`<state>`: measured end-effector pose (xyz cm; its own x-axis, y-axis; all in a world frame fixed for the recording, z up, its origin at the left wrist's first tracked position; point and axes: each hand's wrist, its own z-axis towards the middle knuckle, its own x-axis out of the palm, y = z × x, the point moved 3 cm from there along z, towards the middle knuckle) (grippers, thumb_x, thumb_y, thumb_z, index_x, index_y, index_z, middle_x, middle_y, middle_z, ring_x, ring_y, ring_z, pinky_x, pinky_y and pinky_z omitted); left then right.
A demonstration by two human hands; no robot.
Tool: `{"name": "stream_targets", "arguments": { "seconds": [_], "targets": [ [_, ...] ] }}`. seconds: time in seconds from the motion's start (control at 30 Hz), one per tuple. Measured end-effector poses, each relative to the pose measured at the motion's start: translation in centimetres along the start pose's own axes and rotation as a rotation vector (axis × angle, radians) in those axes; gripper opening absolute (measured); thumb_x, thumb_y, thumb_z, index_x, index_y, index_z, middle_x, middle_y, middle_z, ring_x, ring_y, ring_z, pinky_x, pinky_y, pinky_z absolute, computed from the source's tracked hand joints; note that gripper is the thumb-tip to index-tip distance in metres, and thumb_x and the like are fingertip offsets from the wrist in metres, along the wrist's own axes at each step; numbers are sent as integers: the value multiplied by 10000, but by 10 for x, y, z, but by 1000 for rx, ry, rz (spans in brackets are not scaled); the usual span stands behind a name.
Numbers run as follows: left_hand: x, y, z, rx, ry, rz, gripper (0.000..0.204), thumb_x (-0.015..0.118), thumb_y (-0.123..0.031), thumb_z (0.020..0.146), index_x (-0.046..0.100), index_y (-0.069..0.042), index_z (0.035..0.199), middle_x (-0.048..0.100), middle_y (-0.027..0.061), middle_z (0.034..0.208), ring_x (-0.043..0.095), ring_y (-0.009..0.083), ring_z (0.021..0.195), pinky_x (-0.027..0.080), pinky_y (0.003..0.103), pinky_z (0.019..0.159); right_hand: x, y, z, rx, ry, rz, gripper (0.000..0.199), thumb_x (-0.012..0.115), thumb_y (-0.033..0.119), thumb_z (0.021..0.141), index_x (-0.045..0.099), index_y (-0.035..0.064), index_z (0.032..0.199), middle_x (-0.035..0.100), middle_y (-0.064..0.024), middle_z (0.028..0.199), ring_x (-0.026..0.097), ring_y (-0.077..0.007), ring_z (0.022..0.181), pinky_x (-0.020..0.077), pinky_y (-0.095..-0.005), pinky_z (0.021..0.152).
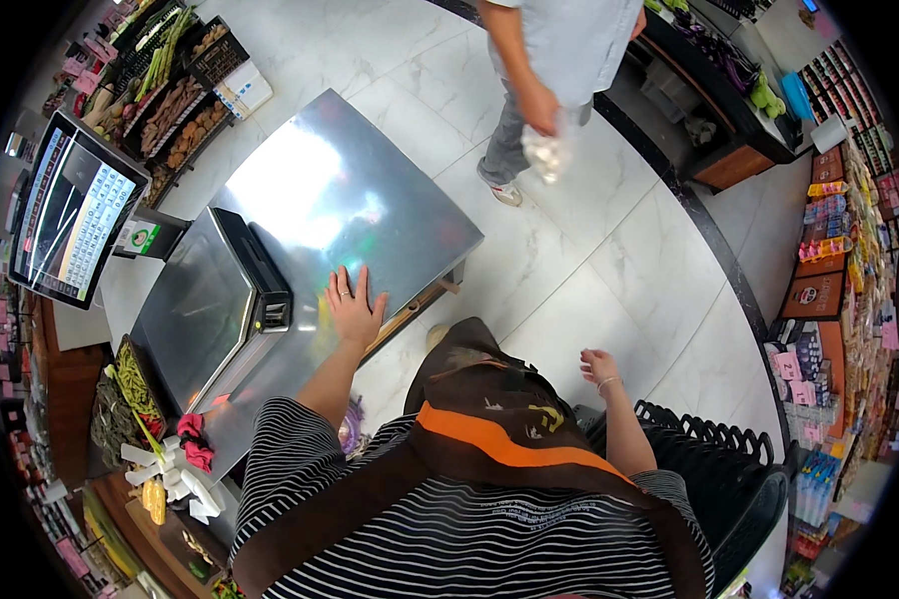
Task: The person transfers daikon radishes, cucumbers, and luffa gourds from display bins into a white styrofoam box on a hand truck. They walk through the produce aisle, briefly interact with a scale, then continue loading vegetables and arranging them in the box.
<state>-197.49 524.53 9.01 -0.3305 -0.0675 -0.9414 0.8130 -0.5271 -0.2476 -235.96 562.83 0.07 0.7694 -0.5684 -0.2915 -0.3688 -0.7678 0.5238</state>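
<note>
My left hand (357, 309) lies flat on the shiny metal counter (400, 190), close to its right edge, with fingers spread and nothing in them. Just left of it, a weighing scale (205, 290) with a flat metal plate and a black unit along one side sits on the counter. My right hand (599, 367) hangs free in the air over the floor, its fingers loosely bent and apart, and I see nothing in it. Below it stands a stack of black shopping baskets (719, 459).
A touch screen (75, 210) stands beside the scale at the left. Across the counter, another person (559, 60) holds a blurred whitish item (546, 158). Vegetable racks (175, 120) rise at the far left. Packaged-goods shelves (839, 270) line the right side. A red cloth-like bundle (196, 442) lies at the counter's near left.
</note>
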Motion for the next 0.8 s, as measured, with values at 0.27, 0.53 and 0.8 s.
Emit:
{"name": "stream_targets", "arguments": {
  "seconds": [0.27,0.53,0.8],
  "targets": [
    [-13,-7,8,-116,81,23,571,616,-335,821,442,-197,1346,271,164,1448,216,393,1334,182,527,1089,28,164,29,-219,179,-145,329,588,310,886,613,43,1076,646,-30,953,618,-126,794,497,-249,653],
    [-9,4,25,-314,161,55,581,579,-323,841,388,-239,1382,172,183,1491,162,387,1368,138,550,1094,13,247,148,-321,254,-528,323,598,327,879,627,38,1019,660,-40,886,648,-140,756,517,-276,593],
    [53,2,135,-1018,-13,348,732,392,-504,915,195,-49,1453,85,233,1511,24,394,1403,53,564,1096,-75,309,261,96,97,-464,187,599,237,845,597,83,951,644,-40,830,625,-153,660,502,-315,532]
  ]
}}
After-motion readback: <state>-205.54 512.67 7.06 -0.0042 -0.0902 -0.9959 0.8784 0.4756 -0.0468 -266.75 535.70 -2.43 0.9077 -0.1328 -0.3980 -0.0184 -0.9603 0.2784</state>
